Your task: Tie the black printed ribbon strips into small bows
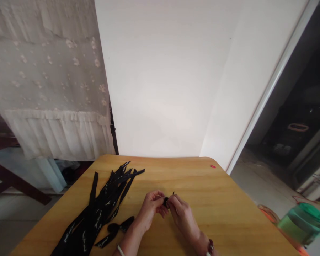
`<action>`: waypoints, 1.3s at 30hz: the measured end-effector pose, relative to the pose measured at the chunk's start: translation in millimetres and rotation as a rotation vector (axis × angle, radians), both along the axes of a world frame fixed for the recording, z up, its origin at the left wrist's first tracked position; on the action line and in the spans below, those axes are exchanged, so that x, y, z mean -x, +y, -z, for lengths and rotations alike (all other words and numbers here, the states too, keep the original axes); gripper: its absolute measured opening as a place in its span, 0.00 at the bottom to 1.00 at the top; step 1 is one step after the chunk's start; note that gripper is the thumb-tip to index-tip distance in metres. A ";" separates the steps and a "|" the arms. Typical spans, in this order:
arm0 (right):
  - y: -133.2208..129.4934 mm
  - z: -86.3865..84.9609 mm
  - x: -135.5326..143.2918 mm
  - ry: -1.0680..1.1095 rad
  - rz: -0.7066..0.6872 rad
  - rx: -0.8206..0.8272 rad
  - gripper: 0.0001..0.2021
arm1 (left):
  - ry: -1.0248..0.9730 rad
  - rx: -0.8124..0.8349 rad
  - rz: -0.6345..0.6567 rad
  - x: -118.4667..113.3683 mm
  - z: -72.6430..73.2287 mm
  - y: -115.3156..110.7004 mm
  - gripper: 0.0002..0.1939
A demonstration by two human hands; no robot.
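Over the middle of the table's near part, my left hand (152, 205) and my right hand (181, 212) meet around a small dark loop of black ribbon (165, 202). Both hands pinch it between thumb and fingers, and a thin dark end pokes up above my right fingers. Most of this ribbon is hidden by the fingers. Left of my left forearm lies a black ribbon bow (114, 227) with a printed tail. Beyond it, a pile of black ribbon strips (96, 217) with white lettering spreads over the table's left side.
The wooden table (216, 206) meets a white wall panel (165, 78) at its far edge. A small red item (212, 166) lies near the far right corner. At right stands a green translucent container (302, 222). A floral curtain (56, 78) hangs at left.
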State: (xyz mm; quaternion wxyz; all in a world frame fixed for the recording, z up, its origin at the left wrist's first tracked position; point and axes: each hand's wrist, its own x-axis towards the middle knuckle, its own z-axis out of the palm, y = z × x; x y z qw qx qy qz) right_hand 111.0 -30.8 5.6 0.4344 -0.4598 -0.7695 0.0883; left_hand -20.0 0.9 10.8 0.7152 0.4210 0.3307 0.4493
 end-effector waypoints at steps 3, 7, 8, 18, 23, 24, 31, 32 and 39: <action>0.3 1.1 1.0 0.013 0.007 0.016 0.11 | 0.002 0.008 -0.014 -1.5 1.1 0.4 0.13; -0.1 0.8 1.0 0.052 -0.004 0.031 0.10 | 0.002 0.005 -0.009 -2.5 2.6 1.1 0.14; -0.4 0.3 0.9 0.062 -0.010 0.041 0.10 | 0.003 0.004 -0.009 -2.6 3.0 1.3 0.14; 3.6 1.3 0.4 0.280 -0.011 0.206 0.05 | 0.046 0.001 -0.002 -0.1 -0.5 0.7 0.12; 2.3 -6.2 0.4 0.337 -0.037 0.247 0.05 | 0.027 0.014 0.015 0.8 -3.8 -1.4 0.11; 1.9 -7.4 0.4 0.344 -0.048 0.256 0.05 | 0.016 0.010 0.021 0.9 -3.8 -1.6 0.11; 2.6 -10.5 -1.4 0.366 -0.101 0.328 0.05 | -0.002 -0.033 0.059 0.3 0.2 -0.3 0.12; 3.1 -10.5 -2.0 0.368 -0.109 0.333 0.05 | 0.002 -0.038 0.062 0.1 1.1 0.1 0.12; 7.6 -4.5 -7.0 0.457 -0.229 0.402 0.06 | 0.013 -0.024 0.083 -0.2 2.4 0.8 0.13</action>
